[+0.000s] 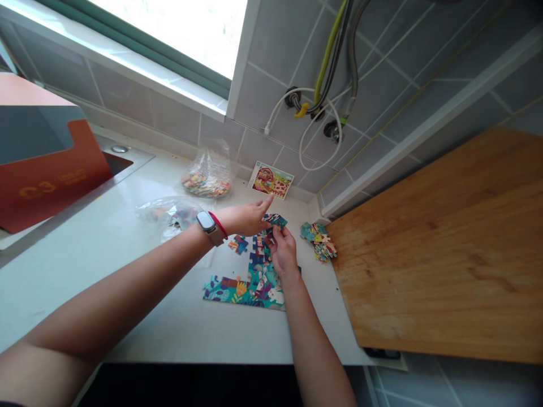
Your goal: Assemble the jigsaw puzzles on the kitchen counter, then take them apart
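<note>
A partly joined jigsaw puzzle (254,291) lies flat on the white counter, with rabbits, plants and a dark blue strip running up from its lower part. Over its far end reaches my left hand (252,217), fingers stretched out, one pointing toward the wall. Just right of it, my right hand (285,251) is closed in a pinch at dark puzzle pieces (276,219); its fingertips partly hide what they hold. Left of the strip lie loose puzzle pieces (238,244) in blue and orange. My right wrist and forearm cover the puzzle's right side.
Behind stand a clear bag of puzzle pieces (207,181) and a farm picture card (270,180) against the wall. Another plastic bag (169,212) lies nearer. More pieces (320,242) are piled beside a wooden board (436,243). An orange box (51,175) stands at left.
</note>
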Demonstrator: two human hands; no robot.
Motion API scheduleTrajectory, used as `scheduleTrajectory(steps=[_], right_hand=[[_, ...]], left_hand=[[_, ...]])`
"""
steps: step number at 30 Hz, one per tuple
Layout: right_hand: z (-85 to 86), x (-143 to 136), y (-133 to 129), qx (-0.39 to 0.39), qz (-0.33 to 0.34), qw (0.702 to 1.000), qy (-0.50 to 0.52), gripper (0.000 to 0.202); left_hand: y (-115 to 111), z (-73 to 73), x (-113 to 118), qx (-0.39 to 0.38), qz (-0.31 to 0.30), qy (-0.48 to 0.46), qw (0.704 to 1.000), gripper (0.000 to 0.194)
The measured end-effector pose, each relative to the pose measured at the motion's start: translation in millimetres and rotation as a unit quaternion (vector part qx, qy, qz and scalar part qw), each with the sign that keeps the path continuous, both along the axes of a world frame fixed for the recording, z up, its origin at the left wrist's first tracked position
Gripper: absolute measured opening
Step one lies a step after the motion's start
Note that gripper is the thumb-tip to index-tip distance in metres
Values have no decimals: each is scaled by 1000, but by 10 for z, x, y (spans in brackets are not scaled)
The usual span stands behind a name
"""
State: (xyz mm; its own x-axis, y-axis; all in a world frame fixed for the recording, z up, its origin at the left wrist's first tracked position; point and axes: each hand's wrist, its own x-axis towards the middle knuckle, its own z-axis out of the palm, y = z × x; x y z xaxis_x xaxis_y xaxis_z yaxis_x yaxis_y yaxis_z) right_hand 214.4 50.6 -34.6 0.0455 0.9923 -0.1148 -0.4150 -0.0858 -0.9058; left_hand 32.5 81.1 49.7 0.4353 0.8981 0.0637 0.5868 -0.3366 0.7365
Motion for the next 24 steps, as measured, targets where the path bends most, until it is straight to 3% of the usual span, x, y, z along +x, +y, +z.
scheduleTrajectory(steps=[2, 4, 7, 10, 13, 19, 24], right_hand=[[5, 10, 9, -2, -29, 999, 14, 37], [5, 20, 19, -7, -56, 998, 23, 38], [-4, 33, 29, -11, -70, 997, 17, 36], [-17, 37, 32, -11, -60, 998, 6, 36], [-24, 39, 31, -13, -57, 998, 7, 35], [7, 44, 30, -26, -47, 998, 30, 31], [61, 26, -4, -32, -11, 999, 33, 32]], left_hand=[[-42, 19, -97, 33, 20, 83, 996, 88], [-49, -23, -158, 15, 28, 156, 987, 94], [-12, -203, -159, -42, 6, 227, 973, 78], [37, -417, -104, -46, 0, 210, 977, 53], [62, -528, -68, -12, 21, 177, 984, 53], [101, -415, -91, -41, -6, 154, 987, 45], [153, -247, -126, -41, 23, 93, 995, 25]])
